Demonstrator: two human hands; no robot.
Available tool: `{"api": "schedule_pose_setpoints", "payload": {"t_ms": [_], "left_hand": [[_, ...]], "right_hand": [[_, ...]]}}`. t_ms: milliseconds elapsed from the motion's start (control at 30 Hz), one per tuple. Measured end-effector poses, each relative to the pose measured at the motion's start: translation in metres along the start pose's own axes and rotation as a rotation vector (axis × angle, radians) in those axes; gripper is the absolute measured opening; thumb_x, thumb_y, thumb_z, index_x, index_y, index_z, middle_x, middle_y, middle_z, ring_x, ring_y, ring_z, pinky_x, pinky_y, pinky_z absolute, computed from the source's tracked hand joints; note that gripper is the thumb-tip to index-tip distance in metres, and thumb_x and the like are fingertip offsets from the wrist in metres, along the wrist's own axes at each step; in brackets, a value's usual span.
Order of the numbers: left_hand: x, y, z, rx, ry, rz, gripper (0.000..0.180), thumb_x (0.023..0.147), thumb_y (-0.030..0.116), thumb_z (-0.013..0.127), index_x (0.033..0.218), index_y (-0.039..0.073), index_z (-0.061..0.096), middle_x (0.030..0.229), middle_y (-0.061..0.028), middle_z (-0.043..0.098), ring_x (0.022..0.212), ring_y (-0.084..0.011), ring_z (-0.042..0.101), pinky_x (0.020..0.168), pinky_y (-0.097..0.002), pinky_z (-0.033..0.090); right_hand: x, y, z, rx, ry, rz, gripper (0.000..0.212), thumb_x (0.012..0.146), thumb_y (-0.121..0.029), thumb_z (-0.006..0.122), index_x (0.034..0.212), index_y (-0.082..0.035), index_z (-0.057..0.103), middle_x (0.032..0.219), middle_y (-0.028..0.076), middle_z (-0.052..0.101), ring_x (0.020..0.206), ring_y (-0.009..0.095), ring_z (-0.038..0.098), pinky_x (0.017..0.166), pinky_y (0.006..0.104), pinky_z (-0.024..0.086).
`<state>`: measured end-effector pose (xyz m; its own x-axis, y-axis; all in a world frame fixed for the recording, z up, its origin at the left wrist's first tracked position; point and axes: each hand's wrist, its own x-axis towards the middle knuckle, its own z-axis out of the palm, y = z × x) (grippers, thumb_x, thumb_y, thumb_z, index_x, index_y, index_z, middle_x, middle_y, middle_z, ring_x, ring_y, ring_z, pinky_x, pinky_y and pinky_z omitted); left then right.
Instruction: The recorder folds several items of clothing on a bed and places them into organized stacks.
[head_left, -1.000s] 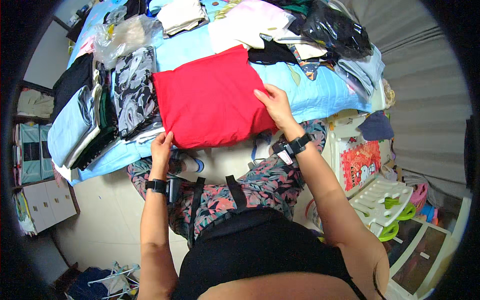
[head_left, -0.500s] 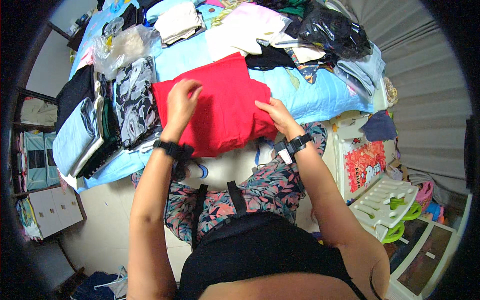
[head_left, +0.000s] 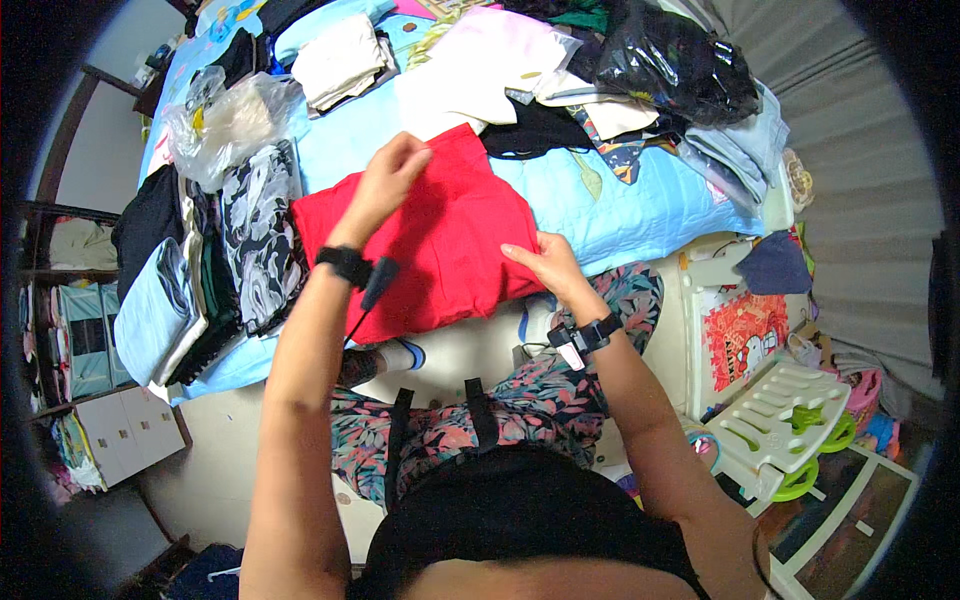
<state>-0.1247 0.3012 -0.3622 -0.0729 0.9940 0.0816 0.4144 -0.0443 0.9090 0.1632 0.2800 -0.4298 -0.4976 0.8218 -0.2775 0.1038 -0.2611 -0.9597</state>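
Note:
A red garment (head_left: 455, 235) lies folded flat over the near edge of the bed, its lower part hanging toward my knees. My right hand (head_left: 550, 265) grips its right side, thumb on top and the other fingers under the cloth. Over the garment's upper left part is my left hand (head_left: 392, 172), fingers curled together near the top edge, with no cloth visible in them. A dark shadow falls on the red cloth beside it. Left of the garment lies a folded black, white and grey patterned cloth (head_left: 260, 235).
Folded clothes, including a light blue piece (head_left: 155, 315), are stacked at the bed's left edge. Behind lie a clear plastic bag (head_left: 235, 120), a white folded pile (head_left: 340, 65) and a black plastic bag (head_left: 675, 65). At right stands a white plastic rack (head_left: 780, 410) with green parts.
My left hand has moved up toward the garment's top edge, its fingers curling more. My right hand still holds the right side. The whole view has shifted slightly.

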Motion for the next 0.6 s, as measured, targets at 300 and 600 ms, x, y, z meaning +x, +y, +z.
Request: {"api": "schedule_pose_setpoints", "payload": {"t_ms": [300,600], "left_hand": [[0.038,-0.022,-0.030,0.148,-0.117,-0.078,0.013,0.093,0.015,0.059,0.090,0.003,0.061,0.075,0.0023,0.057,0.070,-0.0070,0.051,0.064,-0.0240,0.044],[0.050,-0.038,0.012,0.367,-0.050,-0.095,0.025,0.087,0.027,0.069,0.091,0.003,0.064,0.084,-0.0110,0.066,0.080,-0.0212,0.062,0.077,-0.0319,0.049]], "right_hand": [[-0.002,0.014,-0.006,-0.192,0.043,0.010,0.021,0.087,-0.016,0.071,0.098,0.003,0.069,0.090,0.001,0.069,0.078,0.006,0.059,0.070,0.0229,0.048],[-0.007,0.039,-0.010,-0.137,0.106,-0.023,0.025,0.084,-0.022,0.072,0.084,0.002,0.067,0.072,0.002,0.065,0.066,0.005,0.053,0.059,0.0268,0.044]]}}
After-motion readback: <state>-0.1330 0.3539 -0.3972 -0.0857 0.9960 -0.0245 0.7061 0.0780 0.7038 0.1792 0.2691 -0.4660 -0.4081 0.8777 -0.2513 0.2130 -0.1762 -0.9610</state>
